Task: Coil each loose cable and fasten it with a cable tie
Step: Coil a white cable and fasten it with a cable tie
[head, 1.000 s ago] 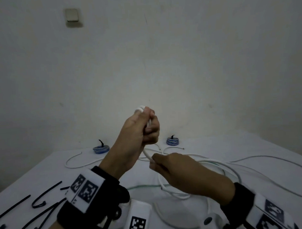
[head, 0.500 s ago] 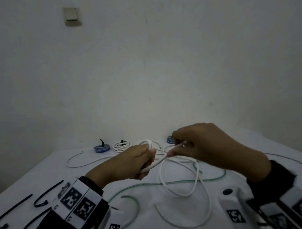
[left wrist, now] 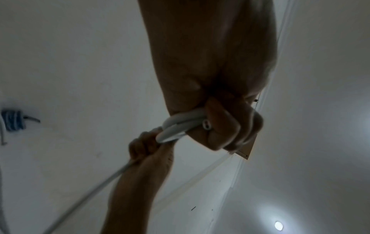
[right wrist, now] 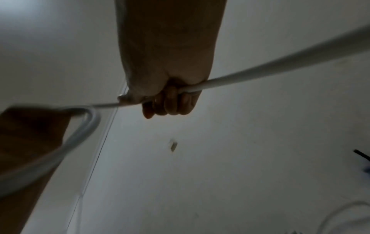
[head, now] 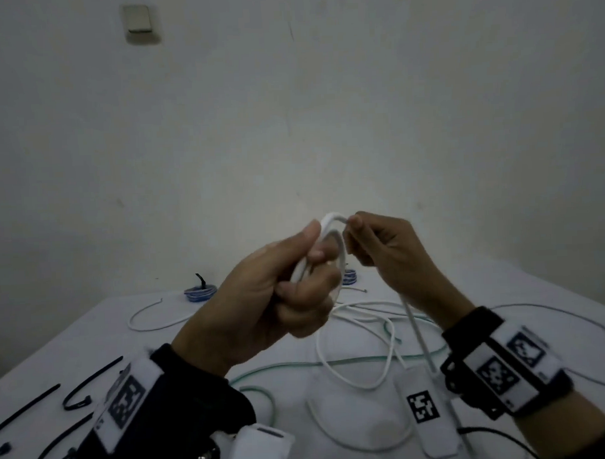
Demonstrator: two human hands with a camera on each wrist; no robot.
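Note:
My left hand (head: 296, 284) is raised above the table and grips a small coil of white cable (head: 332, 228), its fingers curled round the loops (left wrist: 180, 126). Close beside it, my right hand (head: 373, 244) pinches the same cable at the top of the coil, and the cable's free length (head: 416, 328) runs down from that hand to the table. In the right wrist view the cable (right wrist: 240, 77) passes through the curled fingers. Several black cable ties (head: 77, 398) lie at the table's left front.
A loose green cable (head: 299, 365) and more white cable (head: 153, 323) lie across the white table (head: 92, 339). Two tied blue coils (head: 200, 292) (head: 350, 277) sit at the back by the wall. Another white cable (head: 571, 317) trails off right.
Both hands have risen from near the table to chest height and come together. The right hand has brought the cable over the top of the coil in the left hand.

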